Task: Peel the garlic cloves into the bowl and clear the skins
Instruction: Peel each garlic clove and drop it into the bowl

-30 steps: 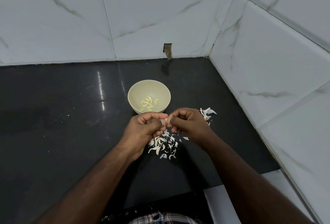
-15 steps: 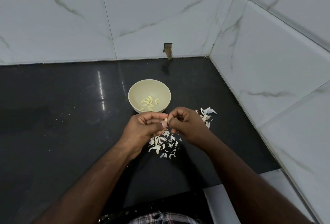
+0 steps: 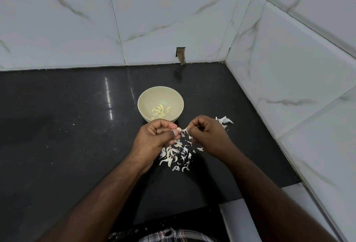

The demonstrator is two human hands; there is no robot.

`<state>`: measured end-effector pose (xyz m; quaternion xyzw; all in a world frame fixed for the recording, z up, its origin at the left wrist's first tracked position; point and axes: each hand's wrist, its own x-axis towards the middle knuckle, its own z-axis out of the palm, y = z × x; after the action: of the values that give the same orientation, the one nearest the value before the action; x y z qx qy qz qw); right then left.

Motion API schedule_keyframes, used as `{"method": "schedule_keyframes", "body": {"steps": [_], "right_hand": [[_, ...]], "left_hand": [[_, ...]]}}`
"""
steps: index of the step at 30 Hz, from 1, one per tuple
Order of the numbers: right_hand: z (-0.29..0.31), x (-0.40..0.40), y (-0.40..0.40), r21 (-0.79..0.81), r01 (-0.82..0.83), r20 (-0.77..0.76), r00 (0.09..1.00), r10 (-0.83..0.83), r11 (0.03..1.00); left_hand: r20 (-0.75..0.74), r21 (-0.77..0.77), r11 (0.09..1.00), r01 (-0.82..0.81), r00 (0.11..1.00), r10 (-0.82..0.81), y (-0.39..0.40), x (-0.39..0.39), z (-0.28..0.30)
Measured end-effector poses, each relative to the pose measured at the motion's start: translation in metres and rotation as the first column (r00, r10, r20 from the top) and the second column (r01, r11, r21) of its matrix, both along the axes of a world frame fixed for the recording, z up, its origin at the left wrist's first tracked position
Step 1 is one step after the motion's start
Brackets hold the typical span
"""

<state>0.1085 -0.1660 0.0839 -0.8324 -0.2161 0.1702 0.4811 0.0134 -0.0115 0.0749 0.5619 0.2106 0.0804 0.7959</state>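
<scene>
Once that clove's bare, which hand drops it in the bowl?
Left, probably. The left hand pinches the clove just short of the bowl; the right hand grips only a skin strip.

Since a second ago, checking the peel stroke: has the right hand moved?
Yes. The right hand has pulled slightly rightward from the left hand, judged against the bowl.

Both forearms are bare up to where they leave the picture, with no sleeve, watch, ring or band showing on either. The left hand [image 3: 154, 137] and right hand [image 3: 207, 135] are bare too. Below the forearms shows a strip of checked woven cloth garment [image 3: 173, 236], plaid in dark and pale lines.
</scene>
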Motion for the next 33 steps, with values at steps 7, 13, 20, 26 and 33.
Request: {"method": "schedule_keyframes", "body": {"steps": [7,13,20,26,33], "right_hand": [[0.002,0.001,-0.006,0.033,0.02,0.042,0.999,-0.022,0.999],[-0.001,0.012,-0.016,-0.048,0.099,0.09,0.991,-0.094,0.994],[-0.009,0.023,-0.021,-0.19,0.123,0.085,0.99,-0.108,0.974],[-0.012,0.019,-0.021,-0.214,0.133,0.099,0.989,-0.113,0.968],[-0.021,0.005,-0.016,-0.137,-0.045,-0.268,0.964,0.006,0.99]], "left_hand": [[-0.056,-0.024,0.998,0.051,0.997,-0.052,0.001,0.003,-0.001],[-0.079,-0.115,0.991,0.066,0.994,-0.075,0.006,0.002,-0.001],[-0.054,0.089,0.996,-0.028,0.998,0.033,0.016,0.009,0.001],[-0.042,0.483,0.864,-0.139,0.982,0.182,0.039,0.026,0.01],[-0.178,0.697,0.717,-0.018,0.964,0.197,0.062,0.041,0.003]]}}
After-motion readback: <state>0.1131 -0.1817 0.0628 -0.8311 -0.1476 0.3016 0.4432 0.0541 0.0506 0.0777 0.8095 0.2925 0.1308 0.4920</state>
